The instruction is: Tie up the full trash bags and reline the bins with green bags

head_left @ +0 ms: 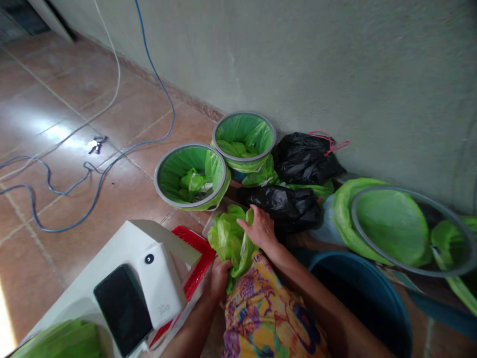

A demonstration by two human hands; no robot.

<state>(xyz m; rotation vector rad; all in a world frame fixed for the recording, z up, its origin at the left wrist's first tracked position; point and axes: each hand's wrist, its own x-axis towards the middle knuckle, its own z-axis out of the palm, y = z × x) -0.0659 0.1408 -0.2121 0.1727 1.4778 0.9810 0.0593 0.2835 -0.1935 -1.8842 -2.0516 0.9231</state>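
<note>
Left hand [219, 279] fingers closed round green bag [228, 237] bottom; right hand [261, 229] fingers spread flat on top. Best press evenly, lower grip firm.

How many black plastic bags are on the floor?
2: the rear black bag against the wall, the front black bag just before it by the right hand. Others may be hidden.

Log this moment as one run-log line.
left hand: grips green bag | right hand: open, resting on it | nearby: lined bin, black bag
</note>
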